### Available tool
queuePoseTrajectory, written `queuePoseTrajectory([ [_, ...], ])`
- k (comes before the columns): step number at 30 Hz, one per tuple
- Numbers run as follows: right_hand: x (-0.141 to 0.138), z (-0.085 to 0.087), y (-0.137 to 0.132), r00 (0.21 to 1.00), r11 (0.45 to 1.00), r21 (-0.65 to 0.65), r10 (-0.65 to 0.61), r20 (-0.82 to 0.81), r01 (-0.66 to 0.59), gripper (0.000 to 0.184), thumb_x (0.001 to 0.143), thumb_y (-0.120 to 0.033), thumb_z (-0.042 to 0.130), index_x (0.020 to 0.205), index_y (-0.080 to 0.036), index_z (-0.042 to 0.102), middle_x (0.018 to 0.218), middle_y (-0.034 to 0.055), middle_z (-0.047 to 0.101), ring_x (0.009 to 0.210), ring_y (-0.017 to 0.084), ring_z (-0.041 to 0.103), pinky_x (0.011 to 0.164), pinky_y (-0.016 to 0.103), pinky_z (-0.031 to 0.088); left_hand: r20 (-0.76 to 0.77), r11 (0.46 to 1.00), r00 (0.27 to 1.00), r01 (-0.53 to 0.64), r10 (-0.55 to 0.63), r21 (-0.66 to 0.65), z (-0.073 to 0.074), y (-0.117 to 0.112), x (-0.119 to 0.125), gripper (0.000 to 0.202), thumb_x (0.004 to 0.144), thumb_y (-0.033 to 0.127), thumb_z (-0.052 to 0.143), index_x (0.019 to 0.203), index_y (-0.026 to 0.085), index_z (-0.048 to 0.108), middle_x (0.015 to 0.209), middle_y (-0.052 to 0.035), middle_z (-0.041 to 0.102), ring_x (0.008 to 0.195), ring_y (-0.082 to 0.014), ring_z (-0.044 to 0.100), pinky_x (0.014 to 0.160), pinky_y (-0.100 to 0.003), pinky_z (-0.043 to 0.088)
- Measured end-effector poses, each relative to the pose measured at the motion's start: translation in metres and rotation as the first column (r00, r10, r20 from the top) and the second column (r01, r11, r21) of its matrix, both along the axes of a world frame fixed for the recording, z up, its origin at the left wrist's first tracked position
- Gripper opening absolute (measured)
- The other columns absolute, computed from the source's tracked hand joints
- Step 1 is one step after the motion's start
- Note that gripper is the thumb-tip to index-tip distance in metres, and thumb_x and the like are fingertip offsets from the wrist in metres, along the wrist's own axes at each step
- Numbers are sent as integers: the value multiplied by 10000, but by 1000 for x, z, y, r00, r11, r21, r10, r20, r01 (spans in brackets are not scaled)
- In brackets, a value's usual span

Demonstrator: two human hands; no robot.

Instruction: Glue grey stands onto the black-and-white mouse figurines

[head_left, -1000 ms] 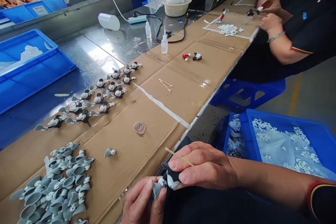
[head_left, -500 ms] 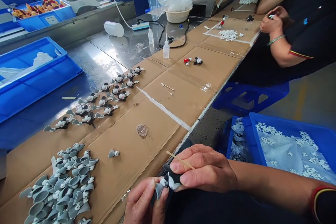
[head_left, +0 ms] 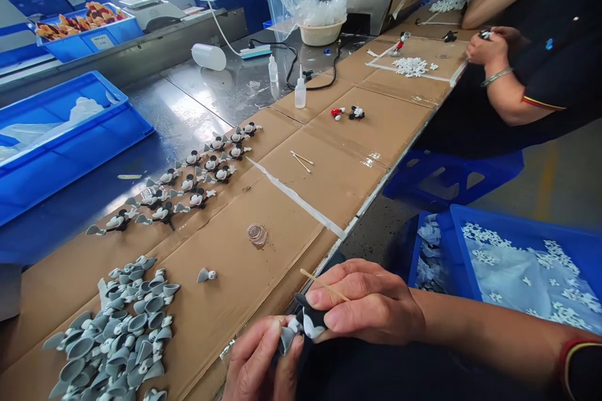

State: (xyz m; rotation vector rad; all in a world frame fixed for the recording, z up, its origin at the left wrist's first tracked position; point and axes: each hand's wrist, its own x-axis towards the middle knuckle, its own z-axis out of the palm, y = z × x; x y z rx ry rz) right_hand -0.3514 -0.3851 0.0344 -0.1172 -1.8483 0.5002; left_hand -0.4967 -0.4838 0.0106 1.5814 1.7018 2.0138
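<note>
My two hands meet at the near edge of the cardboard-covered tabletop (head_left: 282, 213), just off its lip. My left hand (head_left: 263, 366) closes its fingers (head_left: 286, 360) around a small grey cone-shaped plastic piece (head_left: 285, 338), gripping it from below. My right hand (head_left: 371, 307) pinches a small black-and-white moulded figure head (head_left: 310, 321) between thumb and forefinger, and the same hand pins a thin wooden stick (head_left: 324, 285) across the knuckles, its long axis running up and to the left, towards the tabletop. The head lies directly to the right of the cone and touches it; the two parts meet between my hands, the cone's narrow end towards the head as far as I can tell. Neither hand is free.

To the left on the tabletop lies a heap of loose grey cone pieces (head_left: 113, 338), with one stray grey cone (head_left: 205, 275) beside it and a small clear round dish (head_left: 257, 234) beyond. Rows of finished black-and-white figures (head_left: 188, 182) stand farther off. A co-worker's hands (head_left: 489, 47) work at the far right.
</note>
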Motion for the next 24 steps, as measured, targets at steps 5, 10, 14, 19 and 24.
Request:
queuePoseTrajectory([
  [5, 0, 0, 0, 1000, 1000, -11, 8, 3, -8, 67, 893, -75, 645, 953, -70, 615, 920, 131, 717, 867, 157, 729, 814, 223, 624, 17, 1000, 999, -28, 28, 8, 0, 1, 2, 277, 767, 113, 745, 1013, 237, 717, 895, 29, 723, 702, -115, 673, 620, -247, 537],
  [10, 0, -1, 0, 1000, 1000, -12, 8, 11, -7, 77, 892, -77, 645, 962, -79, 615, 935, 126, 716, 885, 152, 726, 828, 222, 621, 18, 1000, 1000, -9, 8, 27, -2, 1, 2, 276, 785, 85, 723, 1025, 220, 713, 909, 21, 719, 738, -104, 662, 661, -236, 521],
  [14, 1, 0, 0, 1000, 1000, -11, -1, 17, 2, 66, 903, -89, 635, 965, -92, 611, 926, 113, 718, 884, 142, 726, 836, 209, 615, 23, 1000, 1000, 1, -1, 30, -2, 0, 2, 273, 784, 81, 723, 1023, 212, 713, 914, 15, 718, 739, -104, 663, 667, -238, 522],
  [19, -1, 0, -1, 1000, 1000, -15, -3, 5, 3, 64, 897, -87, 644, 953, -82, 612, 925, 121, 718, 877, 150, 726, 821, 217, 622, 24, 1000, 1000, -11, 10, 21, -1, 0, 2, 274, 782, 88, 726, 1020, 222, 714, 913, 22, 720, 728, -105, 667, 655, -237, 527],
  [24, 0, -1, -2, 1000, 1000, -22, -8, 10, 8, 103, 889, -96, 657, 980, -96, 609, 947, 115, 721, 902, 141, 723, 836, 212, 616, 13, 1000, 1000, -25, 25, 9, 1, 0, 3, 286, 762, 92, 741, 1014, 225, 715, 898, 21, 722, 721, -114, 669, 641, -246, 538],
])
